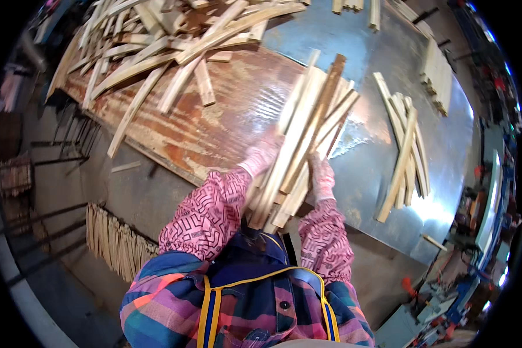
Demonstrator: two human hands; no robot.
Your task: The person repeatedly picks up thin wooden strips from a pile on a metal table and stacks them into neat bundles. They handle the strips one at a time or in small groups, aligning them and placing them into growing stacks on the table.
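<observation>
squaring up the bundle of wooden strips [294, 134] looks like the step in hand, and even pressure from both sides should serve it best; the left hand [263, 153] rests along the bundle's left side and the right hand [322, 175] along its right, apart with the wood between them, though how far the fingers curl under i cannot tell. the bundle slants from over the worktable [226, 136] toward the person's waist, near ends uneven. a darker strip [327, 88] lies on top and another strip [343, 111] splays rightward at the far end, so i would turn that one into line before squeezing, then tap the ends level; keeping the palms opposite each other should stop pieces fanning onto the metal sheet [359, 182]
</observation>
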